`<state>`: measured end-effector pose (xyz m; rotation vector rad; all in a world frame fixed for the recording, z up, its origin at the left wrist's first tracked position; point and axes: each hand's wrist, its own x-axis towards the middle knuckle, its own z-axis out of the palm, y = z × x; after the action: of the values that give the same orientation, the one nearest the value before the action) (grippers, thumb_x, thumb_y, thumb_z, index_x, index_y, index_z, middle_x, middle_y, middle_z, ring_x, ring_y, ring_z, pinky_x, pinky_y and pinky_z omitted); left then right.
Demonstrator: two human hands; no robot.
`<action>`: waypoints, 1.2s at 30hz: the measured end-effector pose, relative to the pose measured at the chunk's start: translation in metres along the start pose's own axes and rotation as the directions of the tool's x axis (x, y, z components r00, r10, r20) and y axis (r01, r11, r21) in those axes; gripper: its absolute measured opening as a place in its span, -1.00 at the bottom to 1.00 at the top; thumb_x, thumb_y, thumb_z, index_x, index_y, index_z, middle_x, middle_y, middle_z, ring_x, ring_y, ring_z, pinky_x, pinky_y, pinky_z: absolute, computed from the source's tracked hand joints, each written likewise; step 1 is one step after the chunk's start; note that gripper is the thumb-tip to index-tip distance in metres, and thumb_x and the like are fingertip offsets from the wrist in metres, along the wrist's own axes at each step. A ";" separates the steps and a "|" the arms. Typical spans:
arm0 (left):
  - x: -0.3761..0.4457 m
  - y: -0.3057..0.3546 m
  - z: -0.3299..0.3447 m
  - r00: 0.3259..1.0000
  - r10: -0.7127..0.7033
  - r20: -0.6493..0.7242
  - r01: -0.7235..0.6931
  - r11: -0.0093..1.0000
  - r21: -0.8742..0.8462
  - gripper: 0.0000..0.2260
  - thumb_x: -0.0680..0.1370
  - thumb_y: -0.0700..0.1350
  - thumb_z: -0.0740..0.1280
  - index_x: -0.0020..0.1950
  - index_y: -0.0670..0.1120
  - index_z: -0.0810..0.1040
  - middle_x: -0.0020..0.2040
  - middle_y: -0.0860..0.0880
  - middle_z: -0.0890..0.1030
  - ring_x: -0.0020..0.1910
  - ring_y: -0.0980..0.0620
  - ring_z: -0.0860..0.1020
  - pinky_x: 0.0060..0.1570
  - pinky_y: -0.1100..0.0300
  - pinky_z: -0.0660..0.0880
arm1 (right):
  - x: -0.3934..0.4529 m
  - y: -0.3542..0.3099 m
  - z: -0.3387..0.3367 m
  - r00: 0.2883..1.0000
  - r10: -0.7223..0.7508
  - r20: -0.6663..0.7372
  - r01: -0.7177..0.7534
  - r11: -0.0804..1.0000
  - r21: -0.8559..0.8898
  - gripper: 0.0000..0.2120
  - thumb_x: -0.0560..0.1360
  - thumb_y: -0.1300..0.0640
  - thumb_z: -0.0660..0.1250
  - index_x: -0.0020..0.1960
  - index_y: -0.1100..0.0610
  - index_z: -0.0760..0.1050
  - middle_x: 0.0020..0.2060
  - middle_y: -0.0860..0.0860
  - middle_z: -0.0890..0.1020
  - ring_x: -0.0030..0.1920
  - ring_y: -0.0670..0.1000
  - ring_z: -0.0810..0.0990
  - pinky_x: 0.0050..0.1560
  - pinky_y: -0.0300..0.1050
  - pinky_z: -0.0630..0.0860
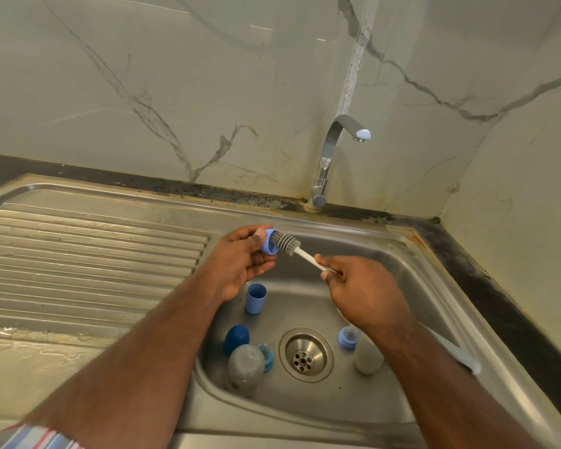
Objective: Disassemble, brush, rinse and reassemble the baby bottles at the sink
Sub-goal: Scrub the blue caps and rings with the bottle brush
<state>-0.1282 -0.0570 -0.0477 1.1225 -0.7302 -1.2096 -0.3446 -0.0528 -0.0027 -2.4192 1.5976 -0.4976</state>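
Observation:
Above the steel sink [386,413], my left hand [240,260] grips a light blue bottle collar [269,243]. My right hand [360,286] holds the white handle of a grey bottle brush [289,243], whose bristled head is pushed into the collar. In the basin lie a light blue cap [256,298], a dark blue cap [236,339], a clear bottle [245,367] on its side with a blue ring [267,356] beside it, and a second bottle [368,354] with a blue collar [345,338], partly hidden by my right forearm.
The chrome tap [329,157] stands behind the basin with no water running. The drain [305,354] sits mid-basin. A ribbed, wet draining board [78,254] lies to the left. A white item [454,351] rests on the right rim. Marble walls close the back and right.

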 end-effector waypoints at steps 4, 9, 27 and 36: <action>0.000 -0.001 -0.001 1.000 0.001 0.004 -0.001 1.000 0.023 -0.81 0.68 -0.15 0.26 0.21 -0.03 0.64 0.12 -0.15 0.70 0.10 -0.12 0.67 0.11 0.01 0.64 | 0.003 -0.003 -0.001 0.997 0.009 0.075 -0.005 0.998 -0.055 -0.66 0.65 -0.01 0.22 0.41 -0.20 0.46 -0.11 -0.13 0.64 -0.28 -0.12 0.55 -0.22 -0.17 0.52; 0.002 -0.002 0.000 1.000 0.009 -0.008 -0.009 0.999 0.053 -0.79 0.69 -0.16 0.24 0.21 -0.02 0.65 0.14 -0.14 0.68 0.14 -0.13 0.66 0.19 -0.06 0.61 | 0.002 0.002 -0.001 0.991 0.023 0.132 -0.038 0.993 0.113 -0.69 0.63 0.00 0.27 0.35 -0.21 0.51 -0.26 -0.15 0.60 -0.38 -0.13 0.49 -0.37 -0.30 0.37; 0.002 0.001 0.000 1.000 0.008 0.000 -0.008 1.000 0.007 -0.79 0.68 -0.20 0.24 0.23 -0.06 0.64 0.16 -0.18 0.68 0.12 -0.14 0.67 0.14 -0.03 0.62 | -0.001 -0.007 0.008 0.993 0.008 0.119 -0.014 0.999 0.050 -0.65 0.65 0.00 0.21 0.42 -0.18 0.46 -0.16 -0.11 0.65 -0.30 -0.10 0.56 -0.23 -0.18 0.51; 0.002 0.001 0.003 1.000 -0.013 -0.010 0.013 0.999 -0.038 -0.80 0.69 -0.20 0.23 0.23 -0.07 0.60 0.17 -0.17 0.68 0.16 -0.15 0.67 0.24 -0.09 0.58 | -0.004 -0.003 -0.004 0.999 0.020 0.025 -0.020 1.000 -0.002 -0.64 0.66 -0.02 0.19 0.44 -0.19 0.41 -0.11 -0.12 0.64 -0.24 -0.10 0.56 -0.11 -0.12 0.56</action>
<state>-0.1298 -0.0597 -0.0461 1.1027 -0.6904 -1.2231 -0.3452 -0.0483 0.0010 -2.3982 1.6108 -0.4612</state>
